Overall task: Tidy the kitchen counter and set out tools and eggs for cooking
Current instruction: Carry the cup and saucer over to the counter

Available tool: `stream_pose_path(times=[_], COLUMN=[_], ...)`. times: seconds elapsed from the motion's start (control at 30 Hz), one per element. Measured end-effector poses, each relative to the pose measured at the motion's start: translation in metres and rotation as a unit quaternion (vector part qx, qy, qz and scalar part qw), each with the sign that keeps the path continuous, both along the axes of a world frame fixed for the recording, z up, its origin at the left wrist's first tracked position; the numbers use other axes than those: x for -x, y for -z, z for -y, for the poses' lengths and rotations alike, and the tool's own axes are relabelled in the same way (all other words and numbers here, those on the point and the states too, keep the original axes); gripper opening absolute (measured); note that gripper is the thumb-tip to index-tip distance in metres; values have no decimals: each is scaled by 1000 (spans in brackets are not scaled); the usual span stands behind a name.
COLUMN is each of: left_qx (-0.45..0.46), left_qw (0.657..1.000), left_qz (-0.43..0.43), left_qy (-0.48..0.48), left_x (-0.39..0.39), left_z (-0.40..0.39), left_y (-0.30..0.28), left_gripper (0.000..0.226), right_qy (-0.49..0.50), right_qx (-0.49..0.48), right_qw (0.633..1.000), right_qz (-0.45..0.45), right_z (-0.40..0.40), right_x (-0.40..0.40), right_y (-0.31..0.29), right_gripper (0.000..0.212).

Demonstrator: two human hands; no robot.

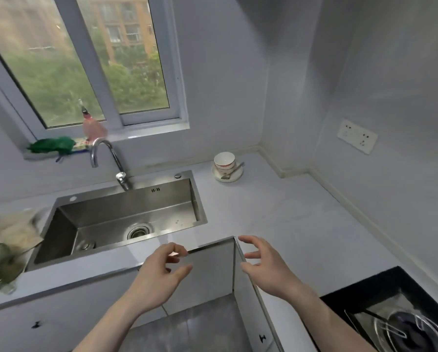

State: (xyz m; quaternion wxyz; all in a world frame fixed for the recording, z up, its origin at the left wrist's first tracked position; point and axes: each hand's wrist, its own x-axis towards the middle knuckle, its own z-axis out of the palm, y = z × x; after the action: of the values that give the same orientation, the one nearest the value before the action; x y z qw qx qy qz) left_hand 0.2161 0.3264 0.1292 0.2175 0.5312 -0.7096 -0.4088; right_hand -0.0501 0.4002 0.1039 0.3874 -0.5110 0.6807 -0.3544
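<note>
Pale grey counter (pixel 276 212) fills my head view, and I judge the tidying barely begun. My left hand (pixel 159 273) and right hand (pixel 266 262) hover near its inner corner, fingers loosely curled, holding nothing. The bowl (pixel 224 160), stacked on a plate (pixel 235 175) with a spoon (pixel 232 172), sits well beyond them; next calls for a forward reach.

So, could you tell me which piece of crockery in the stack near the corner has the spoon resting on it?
The saucer at the bottom: the spoon lies on its rim, beside the stacked bowls.
</note>
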Motion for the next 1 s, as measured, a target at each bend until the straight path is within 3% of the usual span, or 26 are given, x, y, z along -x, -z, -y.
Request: stream_pose_path(times=[0.23,0.5,0.73,1.0], left_qx=[-14,-26,-60,-103], left_qw=[1000,991,960,945], left_qz=[18,73,170,230], left_qy=[14,113,213,210], left_x=[8,43,115,206], left_z=[100,258,374,455], left_y=[12,32,71,116], left_gripper=[17,18,52,68], right_qy=[11,123,200,230], right_qx=[-15,-63,-87,-101], right_qw=[1000,990,975,967], right_qz=[4,32,44,47], right_z=[102,201,251,309], right_x=[2,15,36,98], right_y=[6,24,42,52], right_gripper=[53,52,51,50])
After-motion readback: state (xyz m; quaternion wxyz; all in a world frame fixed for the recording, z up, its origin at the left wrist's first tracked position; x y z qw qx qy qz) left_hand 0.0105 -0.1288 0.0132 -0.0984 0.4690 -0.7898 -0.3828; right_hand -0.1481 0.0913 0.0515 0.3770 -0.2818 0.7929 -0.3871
